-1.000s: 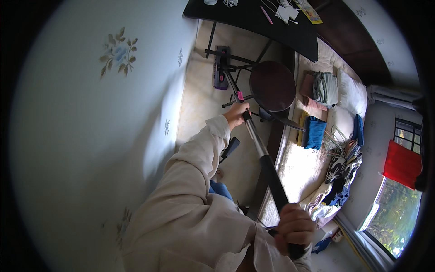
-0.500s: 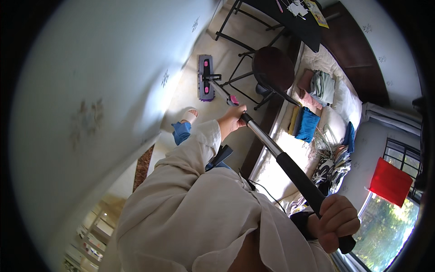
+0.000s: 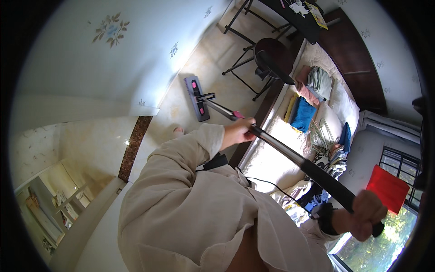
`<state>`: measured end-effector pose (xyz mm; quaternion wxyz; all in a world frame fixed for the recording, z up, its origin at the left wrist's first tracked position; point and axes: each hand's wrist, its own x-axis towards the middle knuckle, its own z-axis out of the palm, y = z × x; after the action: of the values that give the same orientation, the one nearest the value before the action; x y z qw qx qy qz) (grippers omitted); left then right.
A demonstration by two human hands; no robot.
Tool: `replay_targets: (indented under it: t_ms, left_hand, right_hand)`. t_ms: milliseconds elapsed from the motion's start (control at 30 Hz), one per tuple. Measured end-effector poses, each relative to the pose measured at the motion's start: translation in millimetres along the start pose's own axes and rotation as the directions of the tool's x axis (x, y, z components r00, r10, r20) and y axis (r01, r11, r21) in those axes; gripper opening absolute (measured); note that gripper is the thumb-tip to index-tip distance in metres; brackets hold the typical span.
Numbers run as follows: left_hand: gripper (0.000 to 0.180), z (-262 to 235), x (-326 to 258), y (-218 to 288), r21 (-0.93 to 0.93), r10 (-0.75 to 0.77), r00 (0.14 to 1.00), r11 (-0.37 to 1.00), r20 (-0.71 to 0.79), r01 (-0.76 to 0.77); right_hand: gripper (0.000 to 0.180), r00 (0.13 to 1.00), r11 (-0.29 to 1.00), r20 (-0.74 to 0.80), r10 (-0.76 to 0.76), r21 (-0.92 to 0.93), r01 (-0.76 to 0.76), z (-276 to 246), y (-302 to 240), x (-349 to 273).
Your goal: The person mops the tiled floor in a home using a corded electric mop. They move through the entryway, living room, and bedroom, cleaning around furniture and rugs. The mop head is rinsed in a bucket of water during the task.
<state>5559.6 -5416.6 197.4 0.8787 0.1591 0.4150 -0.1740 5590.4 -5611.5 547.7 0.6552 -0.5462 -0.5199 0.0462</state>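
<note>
A flat mop spans the view, its long pole (image 3: pixel 283 150) running from upper left to lower right. My left hand (image 3: pixel 239 131) is wrapped round the metal part of the pole, below a pink clip (image 3: pixel 238 114). At the far right my right hand (image 3: pixel 366 215) is closed round the black grip (image 3: pixel 328 183) close to its end, slightly blurred. The grey and black mop head (image 3: pixel 197 99), with pink parts, lies flat on the pale floor (image 3: pixel 174 111) near the wall.
A dark round-seated folding chair (image 3: pixel 274 55) and a black desk (image 3: pixel 294 22) stand ahead. Folded clothes (image 3: pixel 302 114) and hangers lie on the bed (image 3: pixel 267 161) at right. The patterned wall (image 3: pixel 149 59) ends at a doorway with a brown threshold (image 3: pixel 135 147). A red cloth (image 3: pixel 387 188) hangs by the window.
The mop head has come nearer and shifted slightly left, turning at an angle. Both hands have moved right with the pole. More of the doorway at left shows now.
</note>
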Motion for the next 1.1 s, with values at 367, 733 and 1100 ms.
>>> replay_targets:
  t_ms: [367, 733, 1100]
  left_hand:
    - [0.012, 42.8, 57.8, -34.2, -0.073, 0.027, 0.999, 0.997, 0.039, -0.024]
    - [0.012, -78.7, 2.4, -8.9, -0.151, 0.190, 0.982, 0.970, -0.008, -0.189]
    - [0.013, -160.9, -114.8, -61.5, -0.273, 0.228, 0.972, 0.933, -0.057, -0.235]
  right_hand:
    - [0.015, 0.887, 0.928, -0.457, -0.064, -0.355, -0.116, 74.7, -16.5, -39.8]
    - [0.022, 0.959, 0.992, 0.282, 0.041, -0.124, -0.006, 160.0, -6.8, -18.8]
    - [0.023, 0.757, 0.989, 0.652, -0.041, 0.134, -0.062, 181.3, -45.3, 0.4]
